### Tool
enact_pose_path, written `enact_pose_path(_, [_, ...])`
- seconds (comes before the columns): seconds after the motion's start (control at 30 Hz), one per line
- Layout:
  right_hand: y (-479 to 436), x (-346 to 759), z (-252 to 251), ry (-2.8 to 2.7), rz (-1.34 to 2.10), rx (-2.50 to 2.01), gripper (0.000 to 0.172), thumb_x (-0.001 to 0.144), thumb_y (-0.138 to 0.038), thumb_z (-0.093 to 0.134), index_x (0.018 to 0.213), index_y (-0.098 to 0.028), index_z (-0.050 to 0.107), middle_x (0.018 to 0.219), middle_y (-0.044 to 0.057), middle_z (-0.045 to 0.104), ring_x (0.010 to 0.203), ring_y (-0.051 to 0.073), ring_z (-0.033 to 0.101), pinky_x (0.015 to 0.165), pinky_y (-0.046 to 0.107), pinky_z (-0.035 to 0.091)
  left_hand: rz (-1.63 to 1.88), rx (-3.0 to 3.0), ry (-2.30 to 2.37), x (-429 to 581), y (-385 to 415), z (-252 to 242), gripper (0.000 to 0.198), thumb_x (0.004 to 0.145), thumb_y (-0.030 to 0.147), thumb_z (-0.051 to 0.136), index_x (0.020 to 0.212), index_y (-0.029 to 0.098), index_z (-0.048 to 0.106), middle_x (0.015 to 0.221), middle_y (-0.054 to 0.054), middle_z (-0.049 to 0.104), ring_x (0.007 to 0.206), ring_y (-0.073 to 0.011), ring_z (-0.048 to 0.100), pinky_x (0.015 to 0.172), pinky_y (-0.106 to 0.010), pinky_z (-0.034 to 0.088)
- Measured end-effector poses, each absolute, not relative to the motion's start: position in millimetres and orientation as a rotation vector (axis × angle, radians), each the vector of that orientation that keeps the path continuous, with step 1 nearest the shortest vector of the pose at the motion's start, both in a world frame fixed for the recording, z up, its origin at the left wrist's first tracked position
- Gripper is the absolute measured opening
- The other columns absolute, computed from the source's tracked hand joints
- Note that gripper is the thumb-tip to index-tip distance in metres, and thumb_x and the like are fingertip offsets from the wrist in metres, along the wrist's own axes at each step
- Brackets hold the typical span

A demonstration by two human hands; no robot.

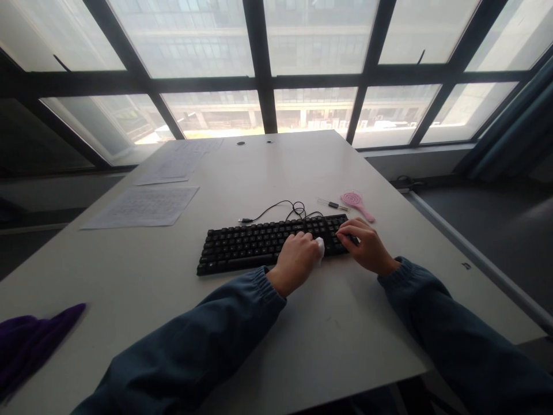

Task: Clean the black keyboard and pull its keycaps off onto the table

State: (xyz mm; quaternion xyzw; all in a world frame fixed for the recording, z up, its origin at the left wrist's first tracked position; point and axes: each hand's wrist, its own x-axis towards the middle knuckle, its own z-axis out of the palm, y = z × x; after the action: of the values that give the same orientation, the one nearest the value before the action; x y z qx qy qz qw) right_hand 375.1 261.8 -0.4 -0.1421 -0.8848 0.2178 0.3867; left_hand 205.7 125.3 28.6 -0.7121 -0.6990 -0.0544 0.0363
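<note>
One black keyboard (242, 245) lies mid-frame on the counter (276, 167). The left hand (297, 260) closes its fingers on a white wad (320, 249) over it; the right hand (367, 245) bends its fingers at the keyboard's right end, grip unclear

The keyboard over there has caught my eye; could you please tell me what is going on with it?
A person has both hands at the black keyboard, which lies on a white table. The left hand holds a crumpled white wad over it, while the right hand is at its right end. A cable plug lies loose behind it.
</note>
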Motion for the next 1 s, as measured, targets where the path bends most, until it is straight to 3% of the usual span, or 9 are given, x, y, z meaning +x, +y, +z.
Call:
enact_pose_path(0.13, [261.1, 375.8, 0.9, -2.268, 0.573, -0.334, 0.009, 0.093, -0.021, 0.063, 0.095, -0.023, 0.071, 0.095, 0.007, 0.068, 0.094, 0.024, 0.060, 0.084, 0.042, 0.052, -0.319, -2.139, -2.037, 206.2, 124.5, 29.2, 0.018, 0.096, 0.023, 0.058, 0.084, 0.017, 0.071, 0.086, -0.007, 0.064, 0.083, -0.0218, 0.056, 0.072, -0.036, 0.041])
enact_pose_path(0.27, [259.7, 376.1, -0.3, -2.416, 0.611, -0.209, 0.028, 0.089, -0.024, 0.070, 0.117, -0.026, 0.068, 0.110, 0.008, 0.067, 0.105, 0.026, 0.058, 0.090, 0.044, 0.052, -0.530, -2.121, -1.931, 207.4, 128.0, 18.4, 0.017, 0.099, 0.028, 0.056, 0.093, 0.021, 0.070, 0.096, -0.007, 0.064, 0.090, -0.0209, 0.055, 0.074, -0.035, 0.040])
enact_pose_path(0.43, [258.8, 375.0, -5.8, -2.468, 0.551, -0.295, 0.021, 0.086, -0.008, 0.062, 0.099, -0.022, 0.069, 0.094, 0.007, 0.067, 0.093, 0.024, 0.059, 0.083, 0.041, 0.051, -0.723, -2.186, -1.846, 204.6, 136.0, -5.0, 0.015, 0.100, 0.025, 0.055, 0.109, 0.025, 0.067, 0.104, -0.003, 0.068, 0.096, -0.0186, 0.056, 0.081, -0.035, 0.039])
enact_pose_path(0.57, [262.9, 378.6, -1.8, -2.509, 0.503, -0.403, 0.019, 0.079, -0.004, 0.062, 0.087, -0.021, 0.065, 0.088, 0.005, 0.065, 0.087, 0.023, 0.059, 0.079, 0.037, 0.049, -0.760, -2.121, -1.823, 202.1, 137.5, -8.1, 0.014, 0.100, 0.027, 0.055, 0.095, 0.023, 0.068, 0.091, -0.002, 0.068, 0.090, -0.0187, 0.056, 0.084, -0.038, 0.035])
enact_pose_path(0.8, [285.4, 393.8, 6.8, -2.248, 0.239, -0.692, 0.018, 0.085, -0.013, 0.059, 0.098, -0.021, 0.069, 0.091, 0.007, 0.064, 0.091, 0.026, 0.061, 0.083, 0.039, 0.050, -0.835, -2.069, -1.776, 201.2, 138.6, -3.9, 0.022, 0.102, 0.027, 0.051, 0.089, 0.022, 0.068, 0.089, -0.002, 0.068, 0.087, -0.0178, 0.055, 0.083, -0.038, 0.034])
enact_pose_path(1.0, [279.9, 390.7, -0.8, -2.573, 0.327, -0.627, 0.026, 0.081, -0.010, 0.060, 0.101, -0.020, 0.072, 0.094, 0.007, 0.065, 0.090, 0.024, 0.061, 0.083, 0.036, 0.049, -0.802, -2.108, -1.774, 203.8, 138.0, -6.8, 0.017, 0.101, 0.024, 0.053, 0.094, 0.022, 0.069, 0.096, -0.004, 0.070, 0.092, -0.0189, 0.056, 0.086, -0.039, 0.034])
